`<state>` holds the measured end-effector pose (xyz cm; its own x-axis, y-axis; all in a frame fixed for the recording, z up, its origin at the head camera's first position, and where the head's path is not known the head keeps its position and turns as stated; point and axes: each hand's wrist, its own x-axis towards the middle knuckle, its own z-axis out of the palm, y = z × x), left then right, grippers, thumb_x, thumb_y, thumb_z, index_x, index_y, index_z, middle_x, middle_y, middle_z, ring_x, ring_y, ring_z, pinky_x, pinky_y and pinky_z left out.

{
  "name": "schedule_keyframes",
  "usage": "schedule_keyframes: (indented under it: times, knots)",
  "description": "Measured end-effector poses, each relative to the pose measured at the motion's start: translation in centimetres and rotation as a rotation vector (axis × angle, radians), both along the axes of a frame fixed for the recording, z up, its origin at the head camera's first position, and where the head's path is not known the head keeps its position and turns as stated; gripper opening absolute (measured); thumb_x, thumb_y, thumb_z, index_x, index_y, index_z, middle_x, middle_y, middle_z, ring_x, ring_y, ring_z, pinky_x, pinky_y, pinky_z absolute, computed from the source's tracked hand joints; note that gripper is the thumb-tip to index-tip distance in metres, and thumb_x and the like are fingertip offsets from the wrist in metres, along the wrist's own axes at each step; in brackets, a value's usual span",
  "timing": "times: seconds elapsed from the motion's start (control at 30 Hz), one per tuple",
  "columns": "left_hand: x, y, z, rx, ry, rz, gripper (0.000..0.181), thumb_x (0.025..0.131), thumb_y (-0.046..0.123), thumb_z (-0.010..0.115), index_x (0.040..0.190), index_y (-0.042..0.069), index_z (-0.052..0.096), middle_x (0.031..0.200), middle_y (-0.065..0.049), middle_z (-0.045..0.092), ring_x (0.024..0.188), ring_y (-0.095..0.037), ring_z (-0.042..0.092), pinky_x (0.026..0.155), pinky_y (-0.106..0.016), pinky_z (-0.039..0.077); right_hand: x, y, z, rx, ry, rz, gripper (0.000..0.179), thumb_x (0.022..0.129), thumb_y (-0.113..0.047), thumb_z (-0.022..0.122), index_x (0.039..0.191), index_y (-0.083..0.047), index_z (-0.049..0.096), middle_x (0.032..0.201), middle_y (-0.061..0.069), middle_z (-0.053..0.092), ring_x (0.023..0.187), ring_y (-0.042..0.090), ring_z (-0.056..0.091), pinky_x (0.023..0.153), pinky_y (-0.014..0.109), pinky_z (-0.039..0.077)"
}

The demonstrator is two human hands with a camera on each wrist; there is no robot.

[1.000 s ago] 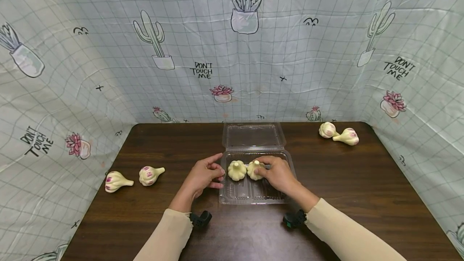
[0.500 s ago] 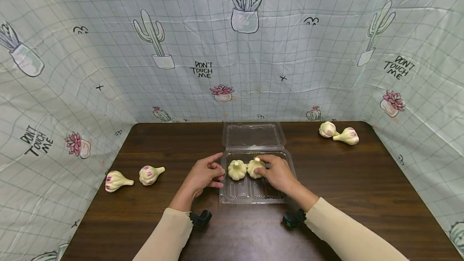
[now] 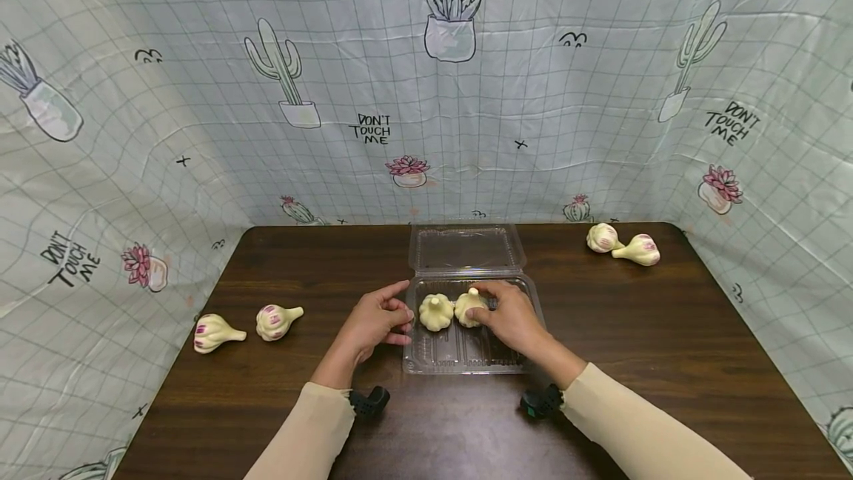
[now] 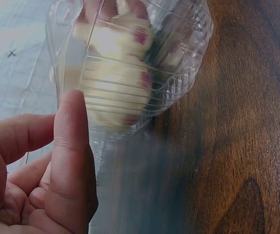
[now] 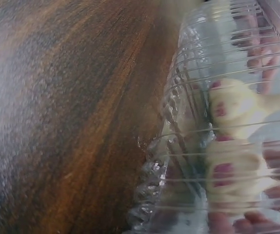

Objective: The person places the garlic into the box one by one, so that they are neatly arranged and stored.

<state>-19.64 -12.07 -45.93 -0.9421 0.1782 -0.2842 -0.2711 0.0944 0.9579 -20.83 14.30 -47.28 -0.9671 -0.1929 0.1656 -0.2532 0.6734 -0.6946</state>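
Note:
Two cream garlic bulbs stand side by side, stems up, in the base of a clear plastic clamshell box (image 3: pixel 440 369). My right hand (image 3: pixel 512 317) reaches over the box's right side and grips the right garlic bulb (image 3: pixel 468 310) between thumb and fingers. Beside it, the left garlic bulb (image 3: pixel 435 313) stands free of both hands. At the box's left wall rests my left hand (image 3: pixel 376 321), its fingers spread and touching the rim. Through the clear wall, the right wrist view shows both bulbs with purple patches and the fingers around the nearer garlic bulb (image 5: pixel 232 178).
The box's lid (image 3: pixel 466 249) lies folded back toward the patterned curtain (image 3: pixel 426 95). On the left of the dark wooden table (image 3: pixel 280 406) lie two garlic bulbs (image 3: pixel 275 323). Two more garlic bulbs (image 3: pixel 637 250) lie at the back right.
The right garlic bulb has tipped slightly and its stem has shifted a little away from me, still in my right hand. My left hand has stayed at the box's wall.

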Motion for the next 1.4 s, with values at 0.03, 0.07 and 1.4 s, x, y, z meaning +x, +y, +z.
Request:
schedule_keyframes:
  times: [0.03,0.07,1.4]
  knots:
    - [0.0,0.0,0.0,0.001,0.000,0.000,0.067,0.099,-0.007,0.066,0.160,0.011,0.046,0.097,-0.009,0.060,0.077,-0.016,0.064,0.060,-0.029,0.065,0.0,0.0,0.0,0.001,0.008,0.000,0.047,0.088,-0.020,0.087,0.130,-0.003,0.073,0.128,0.019,0.071,0.121,0.041,0.065,0.101,0.058,0.054]
    - [0.0,0.0,0.0,0.002,0.000,0.001,0.067,0.099,-0.007,0.066,0.160,0.011,0.046,0.097,-0.009,0.060,0.077,-0.016,0.064,0.060,-0.029,0.065,0.0,0.0,0.0,-0.002,0.010,-0.003,0.047,0.088,-0.021,0.087,0.130,-0.004,0.073,0.127,0.018,0.071,0.118,0.040,0.065,0.099,0.057,0.054]
    - [0.1,-0.1,-0.1,0.011,0.007,0.006,0.065,0.098,-0.006,0.065,0.159,0.008,0.048,0.098,-0.010,0.059,0.076,-0.016,0.063,0.060,-0.029,0.065,-4.5,18.7,3.8,0.231,0.277,-0.152,0.056,0.095,-0.027,0.081,0.141,-0.003,0.059,0.137,0.028,0.054,0.128,0.052,0.043,0.096,0.071,0.041]
